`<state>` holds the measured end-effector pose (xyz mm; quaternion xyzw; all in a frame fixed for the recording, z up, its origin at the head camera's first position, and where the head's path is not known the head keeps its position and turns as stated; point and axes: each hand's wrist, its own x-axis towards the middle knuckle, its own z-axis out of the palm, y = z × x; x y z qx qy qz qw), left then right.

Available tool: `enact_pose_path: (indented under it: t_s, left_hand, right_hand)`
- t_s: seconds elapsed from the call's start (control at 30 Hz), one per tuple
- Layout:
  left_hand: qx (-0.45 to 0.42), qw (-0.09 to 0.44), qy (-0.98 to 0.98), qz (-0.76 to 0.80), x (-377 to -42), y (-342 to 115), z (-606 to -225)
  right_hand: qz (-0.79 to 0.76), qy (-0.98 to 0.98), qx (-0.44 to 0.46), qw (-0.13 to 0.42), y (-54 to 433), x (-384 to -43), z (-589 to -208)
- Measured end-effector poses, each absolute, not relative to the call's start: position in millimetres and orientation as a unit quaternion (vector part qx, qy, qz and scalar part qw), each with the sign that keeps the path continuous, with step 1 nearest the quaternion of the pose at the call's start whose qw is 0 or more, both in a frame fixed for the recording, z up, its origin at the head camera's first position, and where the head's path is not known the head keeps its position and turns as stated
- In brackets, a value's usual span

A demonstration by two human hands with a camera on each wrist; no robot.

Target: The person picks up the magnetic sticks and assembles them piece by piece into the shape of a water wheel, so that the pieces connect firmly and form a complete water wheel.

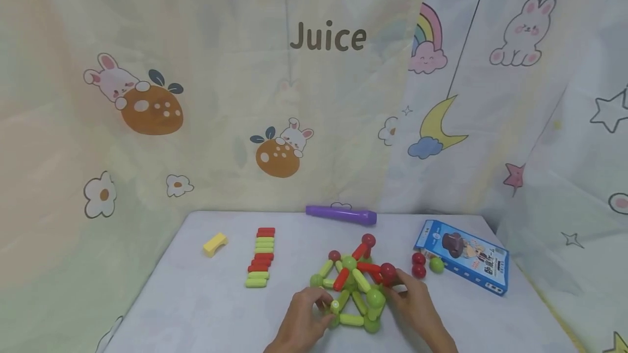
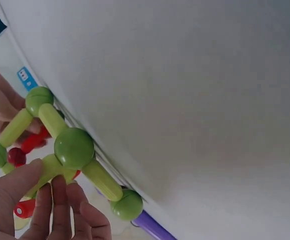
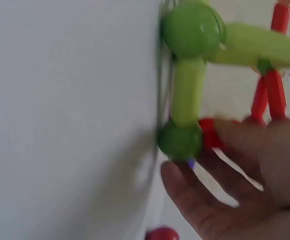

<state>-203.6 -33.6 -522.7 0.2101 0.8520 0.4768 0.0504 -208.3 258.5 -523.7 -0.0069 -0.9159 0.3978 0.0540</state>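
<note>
A ball-and-rod building toy (image 1: 351,320) of light green and red rods joined by green and dark red balls stands near the table's front. My left hand (image 1: 306,315) is at its near left corner, pinching a light green rod (image 2: 49,170) between thumb and fingers, just beside a green ball (image 2: 74,148). On the right side, my right hand (image 1: 417,306) pinches a red rod (image 3: 211,134) next to a low green ball (image 3: 180,140). A dark red ball (image 1: 387,273) sits at that hand's fingertips in the head view.
Loose red and light green rods (image 1: 260,259) lie in a column to the left, with a yellow arched block (image 1: 215,244) beyond. A purple tube (image 1: 340,214) lies at the back edge. Right of the toy are loose balls (image 1: 436,265) and a blue box (image 1: 463,257).
</note>
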Motion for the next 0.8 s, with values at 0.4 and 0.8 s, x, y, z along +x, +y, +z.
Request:
enact_pose_path:
  t_s: [0.4, 0.8]
  left_hand:
    - [0.235, 0.057, 0.929, 0.278, -222, -35, -529]
    - [0.204, 0.058, 0.949, 0.233, -219, -28, -528]
  right_hand:
    - [0.176, -0.979, -0.007, 0.102, 350, -230, -514]
    - [0.174, -0.983, -0.056, 0.01, 362, -231, -525]
